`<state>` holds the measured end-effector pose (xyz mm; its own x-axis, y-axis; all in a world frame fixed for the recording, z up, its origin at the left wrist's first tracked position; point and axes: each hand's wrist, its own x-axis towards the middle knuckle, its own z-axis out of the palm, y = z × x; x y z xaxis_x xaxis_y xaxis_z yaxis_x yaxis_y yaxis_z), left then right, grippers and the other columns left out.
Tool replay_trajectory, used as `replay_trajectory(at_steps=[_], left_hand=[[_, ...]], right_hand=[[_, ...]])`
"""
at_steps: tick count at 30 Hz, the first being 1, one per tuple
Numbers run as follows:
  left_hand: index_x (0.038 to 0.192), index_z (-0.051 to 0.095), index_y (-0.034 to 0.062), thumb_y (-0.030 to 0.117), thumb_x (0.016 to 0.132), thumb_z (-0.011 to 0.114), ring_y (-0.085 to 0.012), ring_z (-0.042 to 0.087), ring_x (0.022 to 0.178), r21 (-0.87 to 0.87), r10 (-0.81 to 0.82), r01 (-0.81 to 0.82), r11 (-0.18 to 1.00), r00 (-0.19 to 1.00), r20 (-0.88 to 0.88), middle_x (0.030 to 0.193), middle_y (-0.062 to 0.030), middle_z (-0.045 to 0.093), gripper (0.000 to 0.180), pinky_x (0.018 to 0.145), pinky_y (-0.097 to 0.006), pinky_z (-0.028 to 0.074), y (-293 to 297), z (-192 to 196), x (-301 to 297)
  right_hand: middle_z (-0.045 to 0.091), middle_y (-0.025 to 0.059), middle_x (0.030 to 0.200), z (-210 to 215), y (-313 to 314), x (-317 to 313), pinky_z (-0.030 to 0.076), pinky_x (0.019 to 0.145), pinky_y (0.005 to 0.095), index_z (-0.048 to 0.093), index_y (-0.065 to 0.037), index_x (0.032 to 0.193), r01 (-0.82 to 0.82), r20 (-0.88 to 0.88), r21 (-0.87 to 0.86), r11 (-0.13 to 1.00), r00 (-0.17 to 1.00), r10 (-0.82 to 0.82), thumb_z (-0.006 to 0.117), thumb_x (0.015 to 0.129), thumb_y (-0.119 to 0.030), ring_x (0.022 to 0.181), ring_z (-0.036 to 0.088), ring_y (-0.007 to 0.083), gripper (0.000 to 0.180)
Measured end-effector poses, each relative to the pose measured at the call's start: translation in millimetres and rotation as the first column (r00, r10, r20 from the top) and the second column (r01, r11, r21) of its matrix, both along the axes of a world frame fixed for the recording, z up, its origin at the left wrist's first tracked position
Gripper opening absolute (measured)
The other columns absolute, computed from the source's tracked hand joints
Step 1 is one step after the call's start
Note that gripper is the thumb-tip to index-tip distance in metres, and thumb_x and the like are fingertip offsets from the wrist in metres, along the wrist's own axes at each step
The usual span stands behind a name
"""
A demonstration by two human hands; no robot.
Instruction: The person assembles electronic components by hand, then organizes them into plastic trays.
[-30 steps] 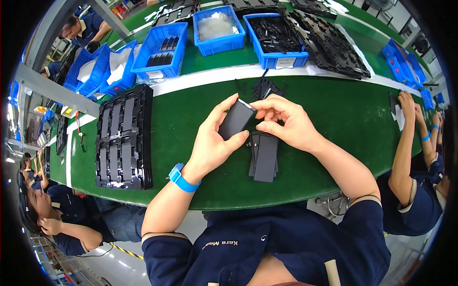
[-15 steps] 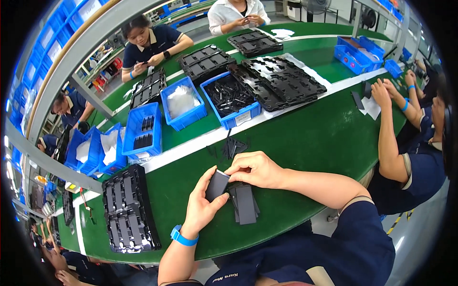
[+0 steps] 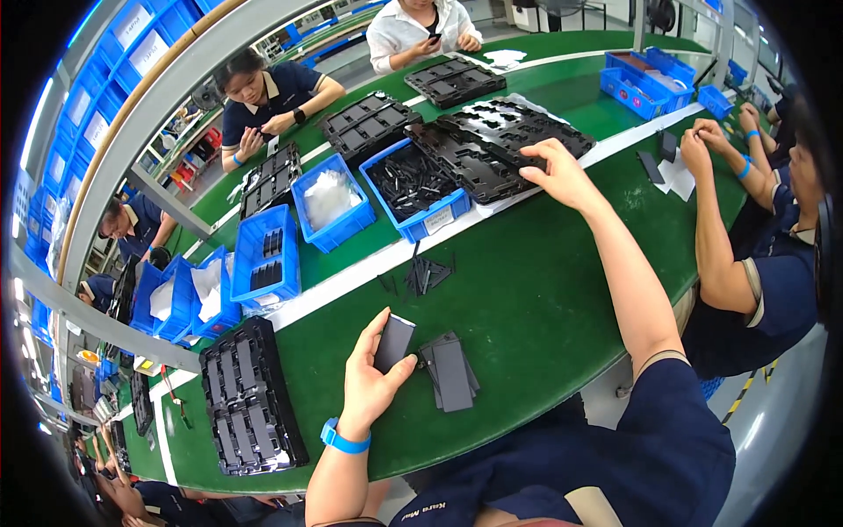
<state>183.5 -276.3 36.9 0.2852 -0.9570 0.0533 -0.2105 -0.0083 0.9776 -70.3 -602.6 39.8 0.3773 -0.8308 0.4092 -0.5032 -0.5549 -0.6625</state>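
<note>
My left hand [image 3: 369, 382] grips a flat dark grey rectangular block [image 3: 394, 341] with a pale upper edge, thumb on one side and fingers on the other. Just right of it lies a loose pile of similar dark grey blocks [image 3: 452, 373] on the green table. My right hand [image 3: 562, 176] is stretched forward over the right part of the stacked black plastic trays [image 3: 479, 171], thumb and forefinger apart. Nothing clearly shows between those fingers. Beyond the held block is a small heap of thin black strips [image 3: 426, 275].
A black tray holding grey blocks [image 3: 250, 395] stands at the left. Blue bins hold black parts [image 3: 439, 224], white material [image 3: 338, 233] and black pieces [image 3: 285, 290]. A grey metal post [image 3: 105, 325] rises at the left. Co-workers sit across and at the right [image 3: 702, 149].
My right hand has left the block's upper edge and moved far forward and right to the black trays. My left hand still holds the block. The view has shifted slightly.
</note>
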Motion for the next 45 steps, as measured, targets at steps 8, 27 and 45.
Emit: replay_trajectory(at_steps=[8, 27, 45], left_hand=[[0.141, 0.040, 0.0038, -0.004, 0.074, 0.070, -0.0122, 0.057, 0.099, 0.013, -0.022, 0.021, 1.000, 1.000, 0.019, 0.111, -0.0075, 0.061, 0.074, 0.088, -0.026, 0.046, 1, -2, 2], [0.142, 0.032, 0.0013, 0.009, 0.086, 0.067, -0.0077, 0.049, 0.059, -0.079, 0.100, -0.144, 0.986, 0.910, -0.402, 0.083, -0.0021, 0.056, 0.067, 0.052, -0.021, 0.039, 0, -2, 14], [0.140, 0.044, 0.0140, 0.020, 0.084, 0.069, -0.0075, 0.041, 0.054, -0.294, -0.008, -0.271, 0.917, 0.723, -0.690, 0.070, 0.0057, 0.048, 0.061, 0.047, -0.020, 0.031, 10, 0, 49]], right_hand=[[0.052, 0.0175, 0.130, -4, -23, -37, 0.042, 0.101, 0.0362, 0.058, -0.001, 0.123, 0.113, -0.101, -0.088, 0.990, 0.987, -0.121, 0.073, 0.078, -0.025, 0.120, 0.052, 0.0305, 0.053], [0.066, 0.0101, 0.093, 48, 73, 31, 0.054, 0.062, 0.0271, 0.069, -0.003, 0.100, 0.009, 0.292, -0.564, 0.826, 0.938, 0.190, 0.071, 0.075, 0.001, 0.072, 0.067, 0.0179, 0.026], [0.064, 0.0073, 0.103, 19, 190, 101, 0.048, 0.055, 0.0278, 0.068, -0.013, 0.102, -0.607, -0.238, -0.703, 0.369, 0.691, 0.682, 0.073, 0.076, -0.028, 0.064, 0.060, 0.0151, 0.030]])
